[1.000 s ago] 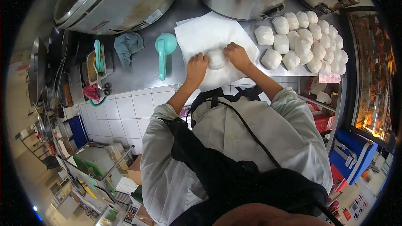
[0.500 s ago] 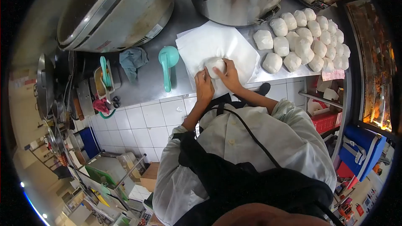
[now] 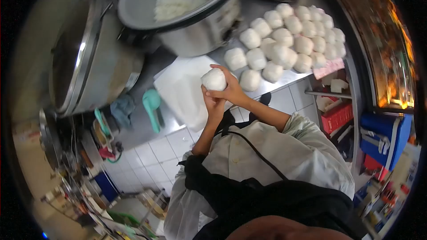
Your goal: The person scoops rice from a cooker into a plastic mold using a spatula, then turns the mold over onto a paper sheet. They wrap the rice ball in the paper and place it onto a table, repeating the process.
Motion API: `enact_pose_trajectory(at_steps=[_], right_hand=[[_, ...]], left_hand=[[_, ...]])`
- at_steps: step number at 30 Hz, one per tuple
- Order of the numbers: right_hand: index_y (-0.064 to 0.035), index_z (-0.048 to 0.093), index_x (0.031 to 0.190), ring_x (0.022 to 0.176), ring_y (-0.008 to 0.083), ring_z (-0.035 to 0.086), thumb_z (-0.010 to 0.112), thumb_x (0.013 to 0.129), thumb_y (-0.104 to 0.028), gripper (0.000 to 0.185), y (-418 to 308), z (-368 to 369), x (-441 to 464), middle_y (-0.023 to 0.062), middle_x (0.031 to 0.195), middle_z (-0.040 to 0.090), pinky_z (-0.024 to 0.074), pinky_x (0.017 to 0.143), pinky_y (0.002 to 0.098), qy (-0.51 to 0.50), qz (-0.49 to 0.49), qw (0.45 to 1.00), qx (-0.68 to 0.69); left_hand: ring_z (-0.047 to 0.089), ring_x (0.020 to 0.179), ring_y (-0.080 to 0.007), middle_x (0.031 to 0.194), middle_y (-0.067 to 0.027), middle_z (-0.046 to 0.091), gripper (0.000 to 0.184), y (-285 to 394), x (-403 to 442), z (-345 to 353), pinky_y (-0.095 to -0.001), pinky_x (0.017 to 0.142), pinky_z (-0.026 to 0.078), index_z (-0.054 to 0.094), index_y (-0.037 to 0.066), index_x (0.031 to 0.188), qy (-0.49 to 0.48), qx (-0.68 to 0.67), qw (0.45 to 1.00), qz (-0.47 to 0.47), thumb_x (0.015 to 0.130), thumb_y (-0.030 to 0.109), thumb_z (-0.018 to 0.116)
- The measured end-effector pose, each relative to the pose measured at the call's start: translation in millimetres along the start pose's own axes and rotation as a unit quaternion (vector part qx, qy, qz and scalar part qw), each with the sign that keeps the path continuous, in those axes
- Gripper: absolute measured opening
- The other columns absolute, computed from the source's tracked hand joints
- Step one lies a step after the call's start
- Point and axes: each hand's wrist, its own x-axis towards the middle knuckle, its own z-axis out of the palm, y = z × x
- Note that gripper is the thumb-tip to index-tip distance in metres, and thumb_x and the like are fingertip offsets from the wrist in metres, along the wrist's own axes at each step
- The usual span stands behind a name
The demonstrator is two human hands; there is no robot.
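Observation:
A round white paper-wrapped bundle (image 3: pixel 214 80) is held between both hands, over the right part of the white paper sheets (image 3: pixel 180 86). My left hand (image 3: pixel 213 101) supports it from below, its fingers partly hidden behind the bundle. My right hand (image 3: pixel 231 88) wraps round its right side, thumb across the near edge. Right of the hands, many similar wrapped bundles (image 3: pixel 282 36) are grouped on the steel counter (image 3: pixel 167 134), some stacked on others. A turquoise scoop (image 3: pixel 151 106) lies left of the paper.
An open cooker (image 3: pixel 191 35) with white rice and a paddle stands behind the paper. Another large cooker (image 3: pixel 84 58) is at the left, near a blue-grey cloth (image 3: pixel 122 109). A lit glass cabinet (image 3: pixel 378 44) stands at the right, above a blue bag (image 3: pixel 383 138).
The bundle has been lifted off the paper and moved right, with both hands now round it. The view has turned, showing the rice inside the cooker.

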Motion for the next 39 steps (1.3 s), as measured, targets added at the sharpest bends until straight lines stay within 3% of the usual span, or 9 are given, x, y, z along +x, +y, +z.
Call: enact_pose_trajectory(at_steps=[9,11,15,21,27,30,35,37,39], right_hand=[[-0.0045,0.048,0.115,0.094,0.0158,0.053,0.076,0.061,-0.012,0.061,-6,-155,-3,0.0059,0.099,0.056,0.0442,0.083,0.0288,0.124,0.001,0.988,-0.087],[-0.0036,0.048,0.113,0.091,0.0165,0.055,0.072,0.062,-0.011,0.057,-10,-191,-15,0.0067,0.098,0.056,0.0463,0.08,0.0292,0.152,0.046,0.987,-0.021],[-0.0019,0.048,0.11,0.088,0.0194,0.057,0.073,0.063,-0.015,0.055,-24,-280,-45,0.0099,0.1,0.056,0.0485,0.074,0.0323,0.336,0.091,0.923,0.162],[0.0004,0.03,0.115,0.088,0.0218,0.057,0.084,0.056,-0.019,0.081,2,-513,-76,0.0153,0.104,0.051,0.05,0.073,0.0332,0.654,0.034,0.753,-0.066],[-0.0002,0.029,0.114,0.093,0.0223,0.054,0.083,0.061,-0.032,0.082,41,-665,-57,0.0172,0.107,0.048,0.0471,0.079,0.0332,0.537,0.175,0.791,-0.236],[0.0026,0.026,0.134,0.12,0.0314,0.042,0.042,0.078,-0.072,0.094,53,-687,-50,0.0231,0.132,0.04,0.0301,0.102,0.0387,0.352,0.282,0.857,-0.251],[0.0026,0.036,0.131,0.113,0.0249,0.046,0.021,0.087,-0.068,0.084,46,-687,-60,0.0125,0.125,0.05,0.0298,0.1,0.0351,0.397,0.184,0.887,-0.145],[0.0015,0.039,0.131,0.114,0.0241,0.046,0.017,0.087,-0.069,0.086,56,-697,-64,0.0114,0.125,0.051,0.0293,0.1,0.0354,0.376,0.176,0.909,-0.046],[0.001,0.046,0.127,0.113,0.0248,0.048,0.018,0.087,-0.068,0.084,69,-712,-57,0.0171,0.12,0.054,0.0283,0.101,0.0361,0.63,0.057,0.774,-0.038]], left_hand=[[0.042,0.118,-0.0233,0.126,-0.0126,0.043,0.069,-53,40,126,-0.0344,0.097,0.036,0.028,0.005,0.134,-0.074,-0.127,0.976,-0.159,0.07,-0.004,0.054],[0.036,0.118,-0.0272,0.124,-0.0162,0.041,0.073,-89,51,140,-0.0398,0.1,0.025,0.03,0.003,0.133,-0.185,0.161,0.965,-0.093,0.069,0.008,0.065],[0.032,0.12,-0.0268,0.132,-0.0137,0.036,0.071,-56,54,199,-0.0404,0.101,0.022,0.034,0.006,0.136,-0.335,0.246,0.907,-0.064,0.075,0.02,0.067],[0.042,0.111,-0.0222,0.121,-0.0077,0.049,0.06,-51,53,167,-0.036,0.094,0.034,0.037,0.015,0.136,-0.341,0.304,0.883,-0.11,0.082,0.015,0.063],[0.046,0.104,-0.0171,0.115,-0.0067,0.051,0.055,-18,27,132,-0.0328,0.092,0.036,0.037,0.009,0.136,-0.244,0.271,0.899,-0.241,0.086,0.015,0.06],[0.046,0.103,-0.0156,0.112,-0.0077,0.05,0.057,38,13,138,-0.033,0.091,0.036,0.035,0.004,0.136,-0.29,0.169,0.894,-0.297,0.087,0.018,0.06],[0.052,0.092,-0.0199,0.1,-0.0107,0.056,0.077,142,-9,137,-0.0302,0.084,0.04,0.038,-0.005,0.132,-0.492,0.039,0.841,-0.223,0.072,0.023,0.076],[0.054,0.089,-0.0227,0.097,-0.0134,0.06,0.06,198,-21,141,-0.0308,0.08,0.041,0.052,-0.003,0.121,-0.466,0.304,0.788,-0.265,0.067,0.009,0.073],[0.055,0.087,-0.0245,0.096,-0.0141,0.062,0.044,221,-40,108,-0.0316,0.079,0.042,0.061,0.001,0.106,-0.37,0.412,0.755,-0.351,0.063,-0.001,0.063]])
